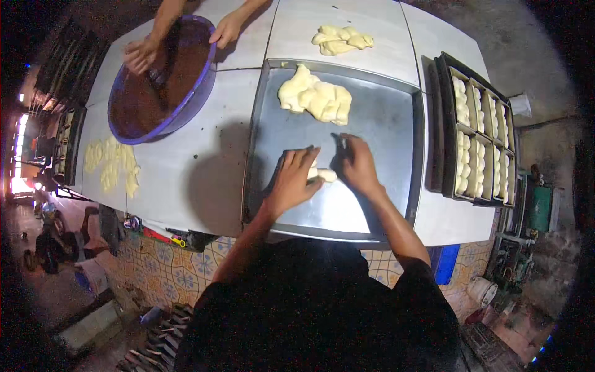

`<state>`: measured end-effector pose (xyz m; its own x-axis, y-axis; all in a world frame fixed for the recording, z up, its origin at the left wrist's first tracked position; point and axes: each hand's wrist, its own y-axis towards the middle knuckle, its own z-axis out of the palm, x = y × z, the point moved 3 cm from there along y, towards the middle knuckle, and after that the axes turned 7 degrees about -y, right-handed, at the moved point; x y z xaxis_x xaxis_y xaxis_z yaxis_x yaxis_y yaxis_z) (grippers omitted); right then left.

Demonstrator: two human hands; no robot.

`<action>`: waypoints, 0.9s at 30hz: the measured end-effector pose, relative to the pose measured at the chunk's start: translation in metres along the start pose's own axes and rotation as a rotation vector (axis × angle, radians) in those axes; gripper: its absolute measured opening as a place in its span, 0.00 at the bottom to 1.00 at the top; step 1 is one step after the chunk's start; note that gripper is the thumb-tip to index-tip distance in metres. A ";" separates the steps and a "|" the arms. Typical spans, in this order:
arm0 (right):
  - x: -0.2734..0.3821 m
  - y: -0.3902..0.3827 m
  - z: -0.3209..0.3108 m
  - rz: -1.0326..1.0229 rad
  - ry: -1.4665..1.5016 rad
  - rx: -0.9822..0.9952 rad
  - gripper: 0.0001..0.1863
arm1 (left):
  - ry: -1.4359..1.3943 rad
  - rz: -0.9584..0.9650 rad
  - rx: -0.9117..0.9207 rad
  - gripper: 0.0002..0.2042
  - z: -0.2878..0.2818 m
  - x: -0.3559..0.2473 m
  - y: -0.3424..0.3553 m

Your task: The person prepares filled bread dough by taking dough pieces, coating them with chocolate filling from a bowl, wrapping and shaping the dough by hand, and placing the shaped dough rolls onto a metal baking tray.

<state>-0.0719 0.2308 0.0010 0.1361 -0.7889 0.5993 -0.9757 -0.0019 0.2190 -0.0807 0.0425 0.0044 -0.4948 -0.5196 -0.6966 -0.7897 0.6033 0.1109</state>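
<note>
A shallow metal tray [378, 124] lies in front of me on the white tabletop. My left hand [291, 184] is over its near half, with thumb and fingers around a short, pale dough roll [326, 175]. Just right of that roll is my right hand [361, 166], apart from it, its fingers bent but spread and nothing visible in them. Toward the tray's far left sits a lumpy pile of dough pieces [316, 98]. More dough [342, 39] rests on the table beyond the tray.
At the far left, a co-worker's hands [144, 54] are at a purple basin [197, 93] of brown filling. Dough strips [114, 162] lie near it. A dark, divided baking pan [483, 133] with rows of shaped dough stands on the right edge.
</note>
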 end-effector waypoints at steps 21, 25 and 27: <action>-0.041 -0.099 -0.080 0.418 0.779 -0.278 0.11 | -0.281 0.008 -0.319 0.18 -0.009 -0.059 -0.029; -0.017 -0.119 -0.127 0.322 1.210 -0.331 0.17 | -0.300 0.089 -0.197 0.18 0.001 -0.075 -0.017; -0.043 -0.132 -0.134 0.060 1.512 -0.128 0.34 | -0.315 0.105 -0.208 0.18 0.002 -0.080 -0.013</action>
<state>0.0741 0.3474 0.0498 0.2182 0.5669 0.7944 -0.9759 0.1210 0.1817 -0.0298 0.0777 0.0573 -0.4668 -0.2309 -0.8537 -0.8135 0.4906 0.3121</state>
